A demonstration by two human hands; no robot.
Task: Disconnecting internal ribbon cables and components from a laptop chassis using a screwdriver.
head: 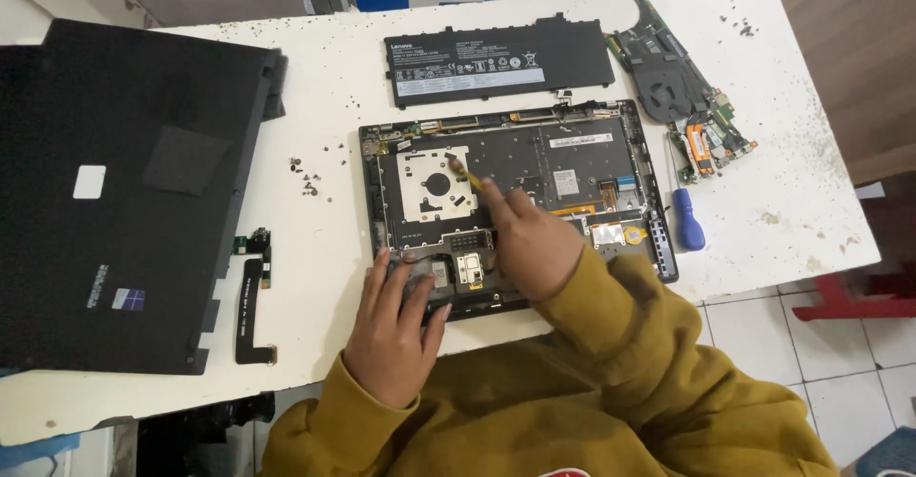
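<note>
Already, from the head view, our laptop base (pixel 515 191) lies stripped on the white surface (pixel 324 86): battery (pixel 498 57), motherboard with fan (pixel 682 91) and lid (pixel 124 191) sit apart. Our right hand (pixel 525 238) pinches a yellow-handled tool (pixel 468 174), fingers closed, tip near the metal plate. Our left hand (pixel 391 329) rests flat, fingers spread, holding nothing, on the base's near edge. Inner parts remain.

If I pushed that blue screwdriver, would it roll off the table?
The blue screwdriver looks round-handled, so it would probably roll sideways. It lies between the open laptop base and the white table edge, so a push rightward might send it off. It seems small and light.
</note>
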